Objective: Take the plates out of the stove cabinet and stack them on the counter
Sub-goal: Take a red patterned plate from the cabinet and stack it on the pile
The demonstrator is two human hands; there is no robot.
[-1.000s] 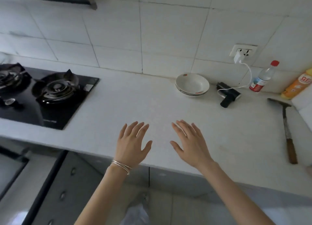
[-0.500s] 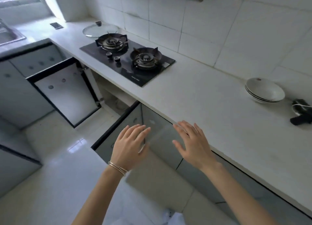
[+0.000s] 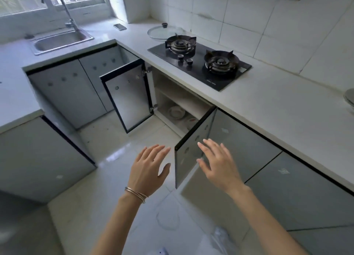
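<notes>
Both hands empty, fingers spread: left hand, right hand w/ nothing held. Crouch, reach past right cabinet door to plates (lower shelf), lift w/ both.

We see the white counter carrying a black stove and a glass lid, while plates rest on the open cabinet's lower shelf.

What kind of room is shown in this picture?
Most likely a home kitchen: a two-burner gas stove set in a white counter, a steel sink with a tap under the window, and dishes in the open cabinet below.
</notes>
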